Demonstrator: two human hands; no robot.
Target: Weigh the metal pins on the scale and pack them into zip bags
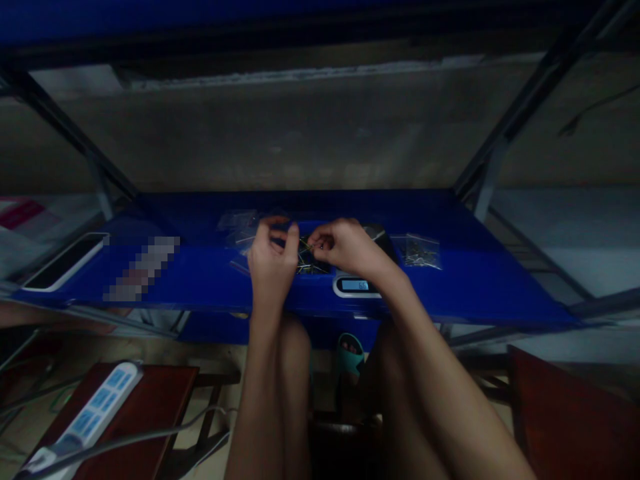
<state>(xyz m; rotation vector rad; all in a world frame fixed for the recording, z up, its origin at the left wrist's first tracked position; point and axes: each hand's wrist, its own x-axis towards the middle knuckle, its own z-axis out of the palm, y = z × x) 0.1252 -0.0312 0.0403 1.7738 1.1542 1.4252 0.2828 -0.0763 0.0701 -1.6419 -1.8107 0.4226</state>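
Note:
Between my hands, a heap of thin metal pins (313, 268) lies in what looks like a blue tray on the blue shelf. My right hand (347, 245) is closed over the heap, thumb and fingertips pinching a thin metal pin. Just left of the heap, my left hand (273, 253) has its fingers curved and thumb apart, with nothing visible in it. Under my right wrist sits a digital scale (345, 286) with a lit display, partly covered by my forearm. Clear plastic bags (237, 220) lie beyond my left hand. A clear zip bag (423, 252) of similar pins rests to the right.
A phone (65, 263) lies at the left end of the blue shelf (480, 280). Grey metal posts (487, 167) frame both sides. Below left, a white power strip (103, 403) sits on a brown stool (150, 407). Another brown seat (565, 413) stands low on the right.

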